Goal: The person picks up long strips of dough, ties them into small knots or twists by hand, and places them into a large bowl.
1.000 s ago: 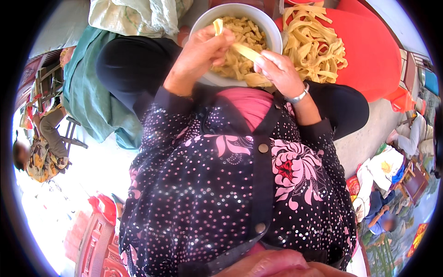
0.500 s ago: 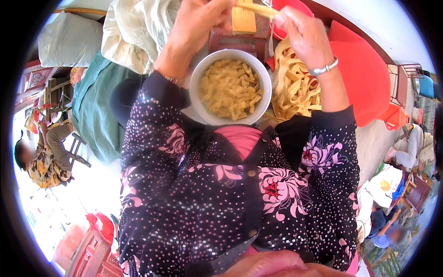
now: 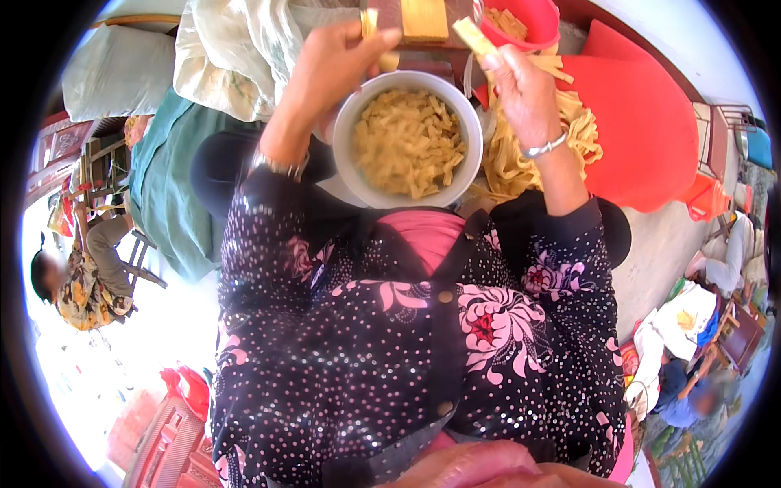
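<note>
My left hand (image 3: 332, 77), above the left rim of a white round basin (image 3: 469, 175), is closed on a short flat yellow strip piece (image 3: 370, 23). My right hand (image 3: 527, 98), a silver bangle on its wrist, pinches a flat yellow strip (image 3: 473, 37) beyond the basin's right side. A gap separates the two held pieces. Inside the basin lie many short yellow pieces (image 3: 407, 150). Long yellow strips (image 3: 579, 130) hang in a loose, tangled heap beside and below my right hand. I cannot tell what the strips are made of.
A small dark reddish stool (image 3: 460, 49) past the basin bears a yellow block (image 3: 425, 20). Right of it stands a red bucket (image 3: 543, 16) with yellow pieces inside. Pale plastic sacks (image 3: 232, 57) and green cloth (image 3: 175, 179) lie left; a red seat (image 3: 643, 138) stands right. Other people sit at both sides.
Both hands held one strip stretched between them; now they are apart, each with its own piece. They have come lower and nearer the basin, and the bucket's contents show.
</note>
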Motion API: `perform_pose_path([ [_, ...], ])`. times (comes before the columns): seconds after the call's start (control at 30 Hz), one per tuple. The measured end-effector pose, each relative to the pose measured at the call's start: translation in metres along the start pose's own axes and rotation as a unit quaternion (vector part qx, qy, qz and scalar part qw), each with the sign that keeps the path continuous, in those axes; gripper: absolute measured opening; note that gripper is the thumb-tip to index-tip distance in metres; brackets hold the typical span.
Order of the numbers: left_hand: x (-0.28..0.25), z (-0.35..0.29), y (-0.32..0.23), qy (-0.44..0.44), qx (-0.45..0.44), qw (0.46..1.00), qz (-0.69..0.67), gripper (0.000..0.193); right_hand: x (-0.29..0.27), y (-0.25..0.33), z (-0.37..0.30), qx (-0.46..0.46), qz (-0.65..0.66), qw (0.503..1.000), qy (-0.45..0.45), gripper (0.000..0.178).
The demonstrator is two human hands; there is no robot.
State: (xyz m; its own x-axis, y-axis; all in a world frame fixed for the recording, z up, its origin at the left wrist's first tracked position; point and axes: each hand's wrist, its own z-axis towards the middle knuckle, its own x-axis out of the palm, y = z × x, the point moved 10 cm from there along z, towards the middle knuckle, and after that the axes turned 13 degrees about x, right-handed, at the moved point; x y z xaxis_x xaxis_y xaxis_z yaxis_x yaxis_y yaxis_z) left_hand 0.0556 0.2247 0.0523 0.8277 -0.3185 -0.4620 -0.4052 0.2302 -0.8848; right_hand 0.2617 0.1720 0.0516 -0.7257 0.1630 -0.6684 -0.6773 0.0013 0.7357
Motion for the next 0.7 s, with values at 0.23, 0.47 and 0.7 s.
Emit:
perform_pose_path([
  [0.23,0.072,-0.145,0.083,0.217,-0.048,0.973,-0.067,0.034,0.06,0.106,-0.132,-0.115,0.061,0.989,0.068,0.013],
  [0.47,0.152,-0.179,0.141,0.204,-0.238,0.887,-0.339,0.045,0.132,0.09,-0.18,-0.022,0.22,0.925,0.308,0.018],
  [0.7,0.114,-0.163,0.087,0.102,-0.315,0.695,-0.638,0.026,0.129,0.07,-0.183,0.162,0.447,0.8,0.367,0.026],
])
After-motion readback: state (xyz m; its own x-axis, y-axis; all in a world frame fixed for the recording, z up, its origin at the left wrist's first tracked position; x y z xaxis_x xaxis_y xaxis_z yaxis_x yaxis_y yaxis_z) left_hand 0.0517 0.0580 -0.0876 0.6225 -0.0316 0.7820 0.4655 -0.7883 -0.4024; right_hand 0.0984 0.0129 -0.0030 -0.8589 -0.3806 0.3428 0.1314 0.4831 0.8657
